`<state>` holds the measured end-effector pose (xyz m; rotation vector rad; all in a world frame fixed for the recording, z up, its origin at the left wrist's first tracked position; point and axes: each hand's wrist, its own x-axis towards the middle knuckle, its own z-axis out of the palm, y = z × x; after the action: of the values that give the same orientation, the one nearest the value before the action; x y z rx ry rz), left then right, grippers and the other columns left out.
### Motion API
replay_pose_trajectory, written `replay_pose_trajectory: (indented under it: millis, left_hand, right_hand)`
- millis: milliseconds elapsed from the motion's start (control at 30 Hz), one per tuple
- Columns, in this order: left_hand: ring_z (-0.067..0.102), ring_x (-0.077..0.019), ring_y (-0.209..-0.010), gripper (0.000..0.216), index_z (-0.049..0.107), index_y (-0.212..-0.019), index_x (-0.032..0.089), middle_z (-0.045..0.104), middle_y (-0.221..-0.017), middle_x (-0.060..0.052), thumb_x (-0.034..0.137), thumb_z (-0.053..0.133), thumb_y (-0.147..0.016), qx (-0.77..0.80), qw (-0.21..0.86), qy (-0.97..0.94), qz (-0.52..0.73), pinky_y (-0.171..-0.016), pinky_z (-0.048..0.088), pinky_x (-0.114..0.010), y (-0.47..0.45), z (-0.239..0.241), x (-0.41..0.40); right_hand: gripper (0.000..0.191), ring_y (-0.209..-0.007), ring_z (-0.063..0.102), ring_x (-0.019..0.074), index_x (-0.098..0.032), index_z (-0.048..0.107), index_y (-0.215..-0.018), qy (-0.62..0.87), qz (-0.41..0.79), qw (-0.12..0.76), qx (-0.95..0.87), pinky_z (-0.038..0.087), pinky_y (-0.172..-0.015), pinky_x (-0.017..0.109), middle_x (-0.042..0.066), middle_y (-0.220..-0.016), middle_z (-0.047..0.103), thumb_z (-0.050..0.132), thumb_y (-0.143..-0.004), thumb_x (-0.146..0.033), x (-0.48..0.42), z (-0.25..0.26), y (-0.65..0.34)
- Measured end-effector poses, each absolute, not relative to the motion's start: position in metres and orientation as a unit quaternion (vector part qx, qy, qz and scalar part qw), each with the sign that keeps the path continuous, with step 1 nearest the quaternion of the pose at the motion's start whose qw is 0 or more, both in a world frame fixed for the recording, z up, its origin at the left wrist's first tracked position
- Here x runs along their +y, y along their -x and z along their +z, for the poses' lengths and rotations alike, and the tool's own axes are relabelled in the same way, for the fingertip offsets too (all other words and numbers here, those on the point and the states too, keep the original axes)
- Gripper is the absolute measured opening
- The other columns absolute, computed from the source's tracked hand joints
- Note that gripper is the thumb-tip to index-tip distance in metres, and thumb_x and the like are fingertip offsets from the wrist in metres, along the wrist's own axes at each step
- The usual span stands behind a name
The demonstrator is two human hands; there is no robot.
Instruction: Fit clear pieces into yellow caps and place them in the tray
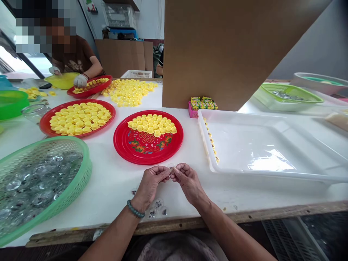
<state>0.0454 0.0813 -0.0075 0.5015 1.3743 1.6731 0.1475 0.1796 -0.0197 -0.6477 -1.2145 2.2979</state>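
Observation:
My left hand and my right hand meet over the near part of the table, fingertips pinching a small clear plastic piece between them. Most of that piece is hidden by my fingers. Below my left wrist lie several clear plastic pieces with dark prints. Just beyond my hands is a red patterned tray with small yellow cup-like pieces on its far half. To the left, a green mesh basket holds many clear round plastic pieces.
At right stands a white plastic tray with a row of small yellow pieces along its left wall. Behind it are a pink box of small packets and a tall cardboard panel. A gloved co-worker handles another red tray at back left.

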Motion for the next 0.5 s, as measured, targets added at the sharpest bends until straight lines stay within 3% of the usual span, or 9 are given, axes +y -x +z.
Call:
replay_pose_trajectory:
  millis: [167, 267, 367, 500]
  left_hand:
    - [0.051, -0.0127, -0.066, 0.019, 0.069, -0.075, 0.013, 0.062, -0.07, -0.003, 0.031, 0.073, -0.07, 0.576, 0.421, -0.177, 0.678, -0.062, 0.04, -0.023, -0.042, -0.009, 0.082]
    - [0.049, -0.0118, -0.062, 0.02, 0.068, -0.071, 0.013, 0.059, -0.065, -0.002, 0.033, 0.073, -0.07, 0.598, 0.427, -0.196, 0.649, -0.059, 0.038, -0.023, -0.035, -0.006, 0.081]
    - [0.046, -0.0111, -0.056, 0.023, 0.067, -0.066, 0.012, 0.057, -0.059, -0.002, 0.033, 0.074, -0.066, 0.636, 0.448, -0.225, 0.587, -0.054, 0.035, -0.023, -0.029, 0.001, 0.08]
    - [0.046, -0.0117, -0.053, 0.023, 0.065, -0.062, 0.012, 0.055, -0.056, -0.001, 0.033, 0.074, -0.063, 0.67, 0.459, -0.247, 0.529, -0.053, 0.034, -0.024, -0.023, 0.007, 0.082]
  right_hand:
    - [0.026, -0.065, 0.058, 0.0126, -0.017, 0.056, -0.076, 0.249, 0.782, 0.226, -0.524, 0.046, -0.062, 0.026, 0.001, -0.068, 0.061, 0.069, -0.074, -0.039, 0.18, -0.02, -0.149]
    - [0.02, -0.074, 0.059, 0.0146, -0.019, 0.06, -0.091, 0.24, 0.626, 0.279, -0.687, 0.049, -0.068, 0.029, 0.003, -0.083, 0.061, 0.066, -0.078, -0.033, 0.182, -0.02, -0.154]
    - [0.03, -0.086, 0.058, 0.0163, -0.024, 0.058, -0.113, 0.155, 0.471, 0.298, -0.816, 0.05, -0.076, 0.031, 0.007, -0.102, 0.06, 0.061, -0.082, -0.023, 0.185, -0.021, -0.16]
    - [0.028, -0.092, 0.058, 0.0175, -0.025, 0.058, -0.113, 0.078, 0.391, 0.286, -0.871, 0.05, -0.078, 0.032, 0.007, -0.1, 0.06, 0.057, -0.085, -0.019, 0.186, -0.026, -0.162]
